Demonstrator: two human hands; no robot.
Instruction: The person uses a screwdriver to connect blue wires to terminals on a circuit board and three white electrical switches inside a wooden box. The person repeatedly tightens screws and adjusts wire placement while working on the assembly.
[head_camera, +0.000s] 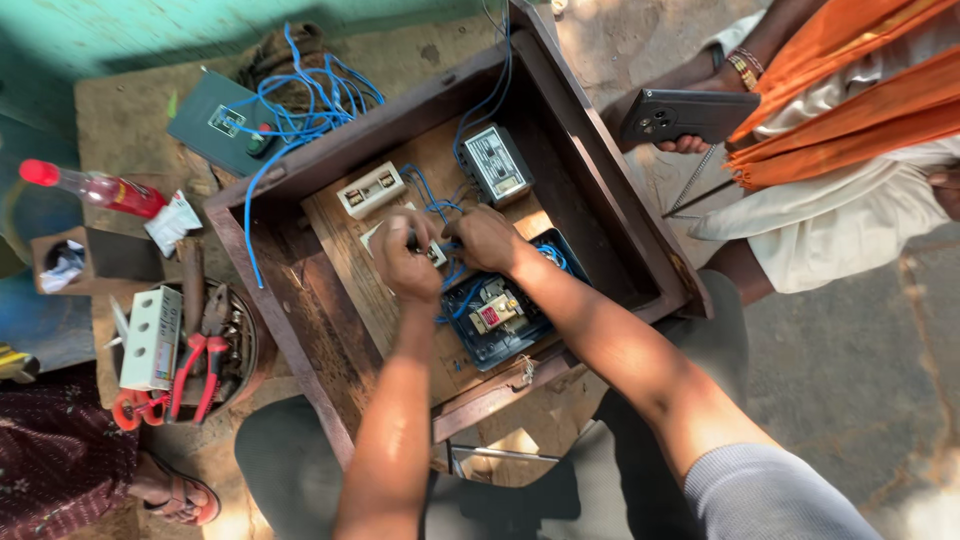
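Both hands were in the wooden box (300, 250); left hand (405, 262) pinched shut on a small white switch block (432, 252); right hand (484, 238) closed round the blue wires (452, 272) just beside it; a blue-cased breaker (497, 312) sat below; red pliers (198, 372) lay well apart.

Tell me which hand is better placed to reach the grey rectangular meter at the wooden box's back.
Right, probably. The right hand sits just below the grey rectangular meter, with blue wires between. The left hand lies farther left, gripping the small white switch block.
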